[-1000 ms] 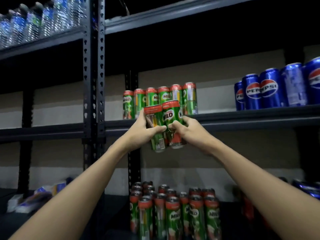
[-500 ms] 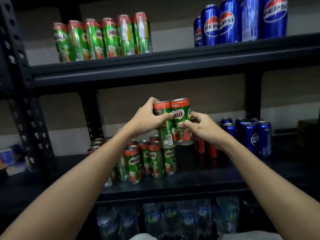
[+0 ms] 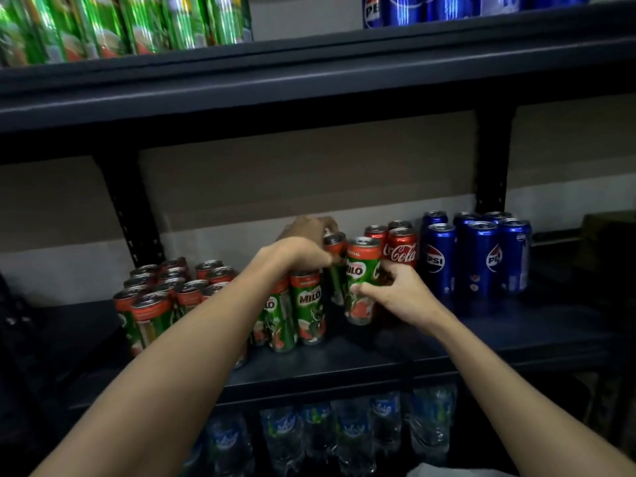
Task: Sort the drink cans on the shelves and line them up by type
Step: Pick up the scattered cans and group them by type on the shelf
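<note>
Right hand wrapped round a Milo can, left hand clutching a second Milo can behind it, mid-shelf between the Milo cluster and Coke cans.

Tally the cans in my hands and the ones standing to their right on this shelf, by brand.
Milo cans, held: 2
Coca-Cola cans: 3
Pepsi cans: 6 visible
Total: 11
</note>
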